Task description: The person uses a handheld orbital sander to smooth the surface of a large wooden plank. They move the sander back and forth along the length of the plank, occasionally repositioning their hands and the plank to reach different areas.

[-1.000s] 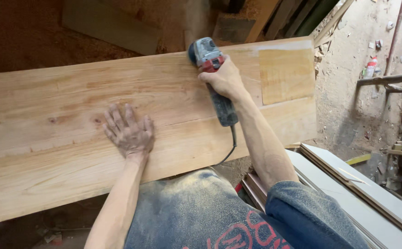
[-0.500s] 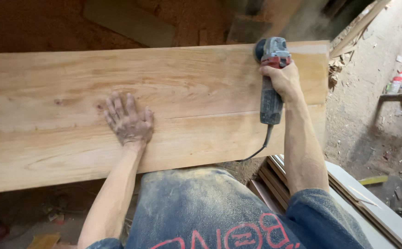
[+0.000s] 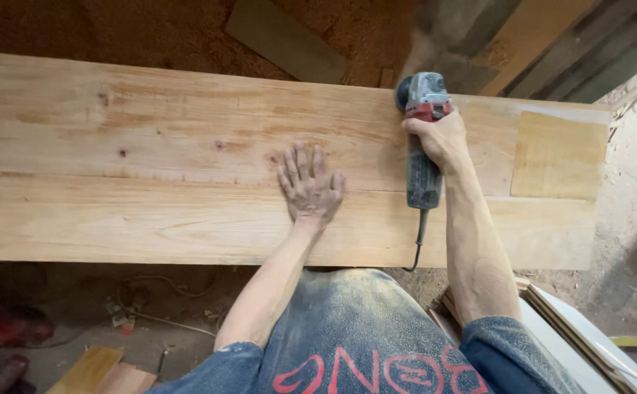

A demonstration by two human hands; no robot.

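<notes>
A wide panel of glued pale wooden boards point(image 3: 150, 182) lies across the view. My left hand point(image 3: 308, 186) rests flat on it, fingers spread, near the seam between two boards. My right hand point(image 3: 441, 137) grips a grey and red angle grinder point(image 3: 423, 138) whose head sits at the panel's far edge, throwing up a plume of dust. Its cord point(image 3: 419, 244) hangs off the near edge. A yellower square patch point(image 3: 556, 155) is set into the panel's right end.
Sawdust covers the floor behind the panel, with a flat dark board point(image 3: 285, 40) lying on it. Stacked planks and white sheets point(image 3: 588, 335) lie at lower right. Cables and wood scraps point(image 3: 114, 343) sit on the floor at lower left.
The view has shifted so the panel's right end shows more. My left hand stays flat on the board. The grinder remains at the far edge, now with dust rising from it.
</notes>
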